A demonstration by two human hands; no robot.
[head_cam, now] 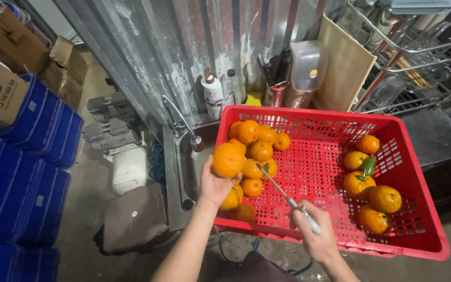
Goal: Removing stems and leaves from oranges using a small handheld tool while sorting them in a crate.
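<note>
A: Hands?
B: Left hand (216,184) is wrapped around one orange (228,160), lifted above the near-left part of the red crate (418,230). Right hand (317,236) is fisted on the handle of a thin metal tool (280,189) at the crate's near rim, blade angled up-left toward the fruit.

A: Orange count?
B: Two groups. Pile at the crate's far-left corner (257,149): about ten visible, some hidden under the hand, so not exact. Group by the right wall (371,196): five, one with a green leaf (368,167). Middle of the crate floor bare.

A: Crate sits on?
B: Over a steel sink (176,172), one tap (184,125) at its far-left corner.

A: Surroundings?
B: One white pump bottle (213,94), one knife holder (276,78), one wooden board (343,70) against the corrugated wall. Wire rack (418,52) far right. Blue crates (22,172) stacked left, count unclear.
</note>
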